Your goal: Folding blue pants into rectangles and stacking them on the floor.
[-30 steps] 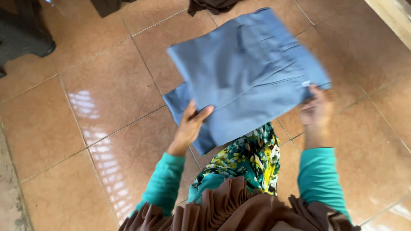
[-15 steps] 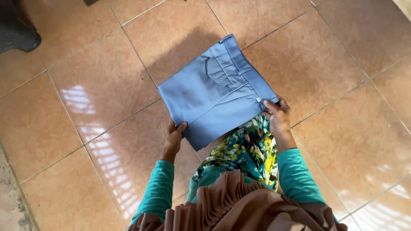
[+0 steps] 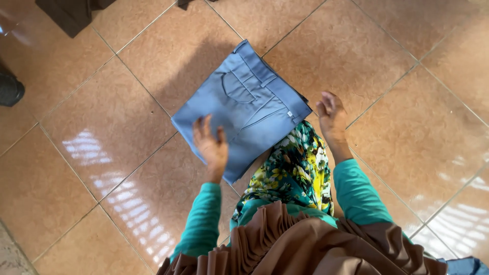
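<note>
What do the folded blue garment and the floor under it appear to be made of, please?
The folded blue garment looks like light denim or cotton twill: matte, with stitched seams, a pocket and belt loops. The floor appears to be glazed ceramic tile, reddish-brown and glossy, judging by its grout lines and bright window reflections.

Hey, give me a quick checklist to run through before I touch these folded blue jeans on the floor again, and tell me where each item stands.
1. Jeans folded into a compact square: ok.
2. Jeans flat on the tiled floor: ok at the far part; the near edge lies over the floral cloth.
3. Left hand on the jeans: ok, open palm over the near corner.
4. Right hand free: ok, open beside the waistband, holding nothing.
5. Layers underneath lined up: cannot tell, hidden.
</note>
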